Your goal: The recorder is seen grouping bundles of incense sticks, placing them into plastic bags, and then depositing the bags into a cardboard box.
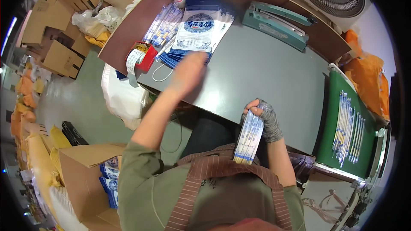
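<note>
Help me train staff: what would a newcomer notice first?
The right hand, wrapped in grey, holds a bundle of blue-white packets by the near edge of the grey tabletop. A long teal metal sealer stands at its far side; a green belt lies to the right.

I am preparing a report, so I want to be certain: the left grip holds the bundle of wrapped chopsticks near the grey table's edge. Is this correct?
Not the left: in the head view, the right grip holds the bundle of wrapped chopsticks near the grey table's edge.
</note>
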